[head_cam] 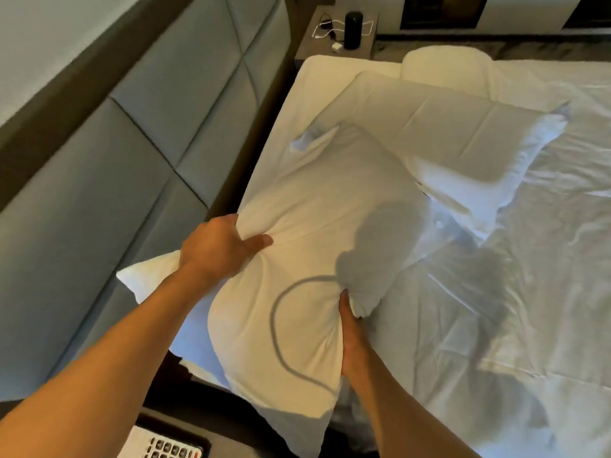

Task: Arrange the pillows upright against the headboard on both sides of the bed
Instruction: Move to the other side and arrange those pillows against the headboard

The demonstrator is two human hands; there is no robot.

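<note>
**First pillow in hand, none yet upright**

I hold the near pillow (297, 259) with both hands, at the bed's edge nearest me. My left hand (215, 249) bunches the cloth on its headboard-side edge, fingers tucked into the fabric and thumb laid across the top. My right hand (352, 338) pinches its opposite edge, close to a corner, with the fingers curled into the fold. Both grips are closed on this pillow. It lies slanted, its long side roughly along the headboard (142, 153), not yet standing against the padded panels.

Past it, a second pillow (446, 140) lies flat on the mattress, partly under the far corner of mine. Beyond that sits a third, rounder pillow (446, 66) near the bed's far edge. The sheet (496, 309) to my right is rumpled.

By my reckoning, the task is barely begun: no pillow stands upright on either side. This one needs tipping up against the headboard, and the others remain.

On the far bedside table (370, 44) stands a dark cylinder (353, 29) with a white cable (325, 28). A keypad device (172, 449) sits below me.
</note>
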